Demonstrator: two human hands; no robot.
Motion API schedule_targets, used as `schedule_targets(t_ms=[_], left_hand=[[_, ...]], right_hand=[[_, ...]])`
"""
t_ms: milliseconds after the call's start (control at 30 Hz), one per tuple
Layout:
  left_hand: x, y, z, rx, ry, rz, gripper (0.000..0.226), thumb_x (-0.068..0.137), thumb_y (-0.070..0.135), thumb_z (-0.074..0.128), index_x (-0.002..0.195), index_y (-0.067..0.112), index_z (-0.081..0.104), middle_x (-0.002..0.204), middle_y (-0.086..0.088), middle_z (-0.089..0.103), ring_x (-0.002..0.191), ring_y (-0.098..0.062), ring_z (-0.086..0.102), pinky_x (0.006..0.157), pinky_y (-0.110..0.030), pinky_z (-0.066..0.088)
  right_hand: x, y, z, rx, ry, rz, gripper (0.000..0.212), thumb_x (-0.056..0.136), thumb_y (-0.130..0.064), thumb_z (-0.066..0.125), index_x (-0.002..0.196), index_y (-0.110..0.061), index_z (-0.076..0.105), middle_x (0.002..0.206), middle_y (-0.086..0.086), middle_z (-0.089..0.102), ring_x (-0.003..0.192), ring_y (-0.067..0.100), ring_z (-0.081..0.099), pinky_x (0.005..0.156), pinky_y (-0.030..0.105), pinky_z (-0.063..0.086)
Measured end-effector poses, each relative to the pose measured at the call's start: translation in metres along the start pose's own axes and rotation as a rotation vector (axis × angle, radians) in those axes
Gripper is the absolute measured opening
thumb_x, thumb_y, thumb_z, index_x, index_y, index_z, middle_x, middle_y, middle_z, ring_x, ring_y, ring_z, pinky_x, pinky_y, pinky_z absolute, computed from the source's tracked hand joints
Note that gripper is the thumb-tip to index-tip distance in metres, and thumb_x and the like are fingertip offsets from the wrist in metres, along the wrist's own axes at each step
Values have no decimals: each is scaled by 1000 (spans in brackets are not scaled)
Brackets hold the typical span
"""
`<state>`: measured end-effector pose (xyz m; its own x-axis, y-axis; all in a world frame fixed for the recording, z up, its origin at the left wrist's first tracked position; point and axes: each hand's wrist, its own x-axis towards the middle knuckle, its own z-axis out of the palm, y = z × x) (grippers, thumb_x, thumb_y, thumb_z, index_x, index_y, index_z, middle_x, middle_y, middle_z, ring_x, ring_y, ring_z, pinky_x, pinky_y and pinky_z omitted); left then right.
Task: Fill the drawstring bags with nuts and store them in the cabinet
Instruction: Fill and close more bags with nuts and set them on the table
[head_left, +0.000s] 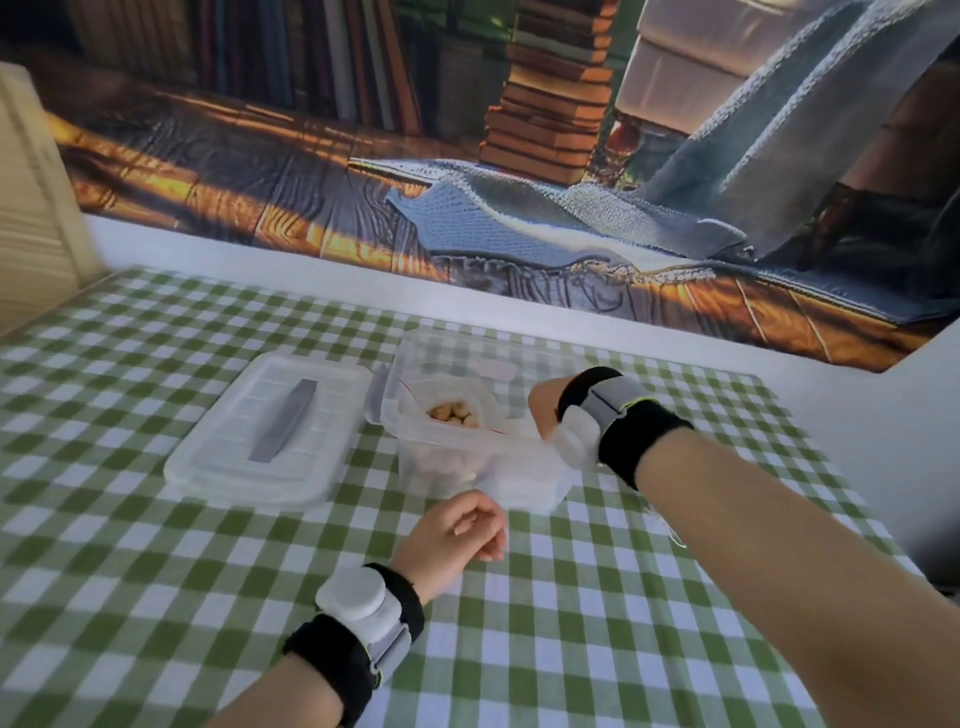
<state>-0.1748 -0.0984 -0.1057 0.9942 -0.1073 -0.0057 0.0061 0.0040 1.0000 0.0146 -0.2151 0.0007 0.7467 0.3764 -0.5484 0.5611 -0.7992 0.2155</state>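
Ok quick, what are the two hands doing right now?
Left hand: fingers curled, seemingly pinching the near corner of the sheer white drawstring bag.
Right hand: at the bag's top, fingers hidden, so its grip cannot be told.

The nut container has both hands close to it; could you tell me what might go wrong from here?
The right hand is bent over the right rim of the container, near the nuts, so a nudge might tip it. The sheer bag lies limp against the front, where the left hand seems to pinch it; nuts could miss its mouth and scatter over the tablecloth.
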Motion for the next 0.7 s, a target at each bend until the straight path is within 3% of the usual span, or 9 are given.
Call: schedule_targets(t_ms=[133, 267, 400, 467, 533, 567, 600, 633, 700], left_hand=[[2, -1, -2, -45, 17, 4, 18, 96, 1, 48, 84, 8, 60, 74, -1, 67, 66, -10, 64, 64, -20, 51], [4, -3, -5, -79, 45, 16, 16, 96, 2, 48, 85, 6, 61, 74, -1, 68, 67, -12, 64, 64, -20, 51], [4, -3, -4, -72, 46, 12, 14, 96, 3, 49, 87, 5, 60, 76, -3, 68, 69, -13, 65, 66, -21, 52], [4, -3, -4, -76, 50, 7, 15, 96, 4, 49, 87, 5, 61, 76, -3, 68, 69, -14, 65, 66, -22, 52], [4, -3, -5, -83, 56, 4, 16, 96, 4, 49, 86, 6, 61, 75, -2, 68, 69, -15, 64, 66, -23, 52], [4, -3, -5, -83, 59, 3, 16, 96, 4, 49, 85, 6, 61, 75, -2, 68, 69, -15, 64, 66, -23, 52], [4, -3, -5, -83, 64, 1, 16, 96, 4, 49, 85, 6, 61, 75, -2, 68, 69, -15, 64, 66, -23, 52], [4, -3, -5, -85, 68, 0, 16, 96, 4, 49, 85, 6, 61, 75, -3, 68, 69, -15, 65, 67, -24, 52], [3, -2, -4, -88, 71, -1, 16, 95, 4, 49, 85, 6, 61, 76, -4, 68, 69, -15, 65, 68, -25, 53]], right_hand=[[30, -3, 6, -115, -126, -15, 51, 80, 1, 50, 39, -19, 27, 39, -3, 26, 54, 17, 17, 71, 33, 25], [22, -5, 2, -168, -85, -21, 48, 83, 4, 46, 45, -17, 26, 25, -4, 19, 55, 15, 14, 60, 29, 22], [22, -3, 12, -184, -128, 66, 39, 92, 1, 41, 55, -13, 42, 59, 6, 35, 55, 17, 30, 74, 33, 31], [15, -6, 11, -136, -116, 113, 28, 96, -5, 38, 94, 4, 64, 83, 15, 57, 85, 25, 57, 85, 36, 39], [9, -10, 6, -142, -121, 113, 35, 98, -9, 35, 126, 4, 52, 118, 18, 58, 118, 27, 51, 97, 38, 36], [8, -11, 6, -158, -134, 105, 34, 98, -9, 35, 123, -1, 55, 123, 17, 57, 118, 28, 51, 96, 35, 35], [6, -11, 5, -183, -136, 101, 28, 95, -7, 37, 103, -10, 63, 108, 14, 60, 100, 26, 57, 87, 32, 33], [5, -9, 4, -198, -115, 92, 26, 90, -5, 40, 75, -16, 57, 82, 8, 54, 73, 21, 50, 79, 31, 30], [-4, -9, -3, -156, -78, 55, 28, 87, -3, 44, 61, -15, 42, 68, 0, 35, 58, 16, 30, 70, 24, 30]])
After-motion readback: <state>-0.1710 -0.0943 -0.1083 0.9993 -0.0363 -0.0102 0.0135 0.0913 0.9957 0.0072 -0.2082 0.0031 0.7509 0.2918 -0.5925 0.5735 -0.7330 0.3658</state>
